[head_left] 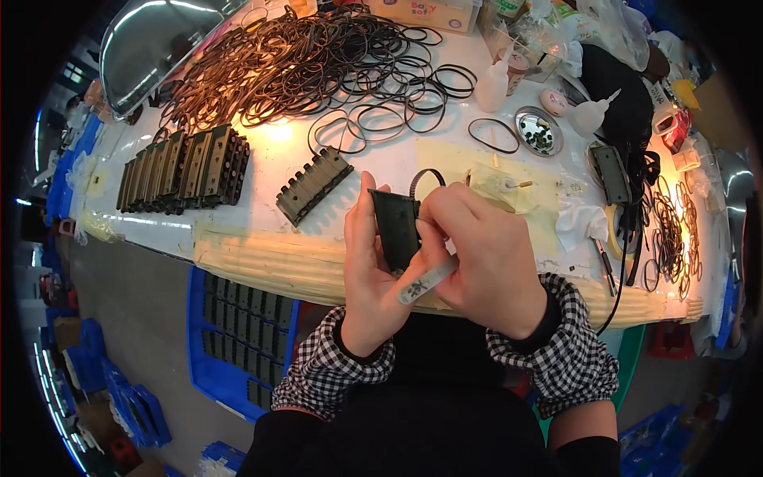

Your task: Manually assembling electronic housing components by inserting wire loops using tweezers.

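My left hand is wrapped round a dark green, flat-sided plastic part, held tilted above the table's front edge. My right hand is closed against the part's right edge, its fingertips partly hidden. From under its fingers a pale, flat, rounded strip with a dark printed pattern reaches across my left thumb; its far end is hidden. A toothed black belt loop rises behind the part, beside my right knuckles. Left of my hands lies a similar toothed green part; a row of such parts stands farther left.
A heap of black belts covers the far table. A round dish of small dark pieces, squeeze bottles and another green part lie right. Loose bands hang at far right. Below left sits a blue crate of parts.
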`<state>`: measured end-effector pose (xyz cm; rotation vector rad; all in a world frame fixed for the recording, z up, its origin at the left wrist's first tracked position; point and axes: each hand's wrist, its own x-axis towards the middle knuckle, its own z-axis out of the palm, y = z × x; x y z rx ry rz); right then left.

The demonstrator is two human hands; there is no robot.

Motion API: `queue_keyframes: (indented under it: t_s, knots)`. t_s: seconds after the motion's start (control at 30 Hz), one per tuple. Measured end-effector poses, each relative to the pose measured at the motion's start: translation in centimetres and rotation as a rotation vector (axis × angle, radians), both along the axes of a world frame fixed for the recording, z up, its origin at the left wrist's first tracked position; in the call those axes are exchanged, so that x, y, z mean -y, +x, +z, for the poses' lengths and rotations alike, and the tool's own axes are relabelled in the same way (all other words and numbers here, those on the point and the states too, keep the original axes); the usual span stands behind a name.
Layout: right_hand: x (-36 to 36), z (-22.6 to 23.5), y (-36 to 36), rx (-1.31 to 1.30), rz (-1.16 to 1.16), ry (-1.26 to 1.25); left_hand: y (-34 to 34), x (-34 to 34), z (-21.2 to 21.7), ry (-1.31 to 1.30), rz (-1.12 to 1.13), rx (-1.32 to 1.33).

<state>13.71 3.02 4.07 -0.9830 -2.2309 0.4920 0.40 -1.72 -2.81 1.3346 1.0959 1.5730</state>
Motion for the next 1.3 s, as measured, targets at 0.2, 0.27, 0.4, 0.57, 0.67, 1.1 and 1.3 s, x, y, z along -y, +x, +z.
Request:
queue_keyframes:
  t_s: [0.2,0.27,0.4,0.57,0.67,1.1,1.3]
  knots:
    - [0.2,0.6,0.2,0.095,0.026,0.058,-0.7,0.0,0.1,-0.079,-0.124,0.090]
    - [0.1,0.6,0.2,0.085,0.048,0.045,-0.7,0.1,-0.1,-0.115,-0.152,0.150]
    - [-0.1,0.1,0.5,0.015,0.100,0.031,-0.7,0.2,1.4,-0.199,-0.280,0.414]
    - [-0.9,2.8,2.1,-0.255,-0.014,0.122,-2.3,-0.1,2.8,-0.350,-0.605,0.726]
    - [-1.0,2.9,2.5,-0.274,0.039,-0.038,-1.6,-0.1,3.7,-0.422,-0.647,0.799]
    - [-0.7,2.4,3.3,-0.282,0.142,-0.392,-0.8,0.6,3.6,-0.534,-0.593,0.630]
    - [-0.7,1.9,3.4,-0.257,0.124,-0.303,-0.8,0.8,3.6,-0.520,-0.539,0.592]
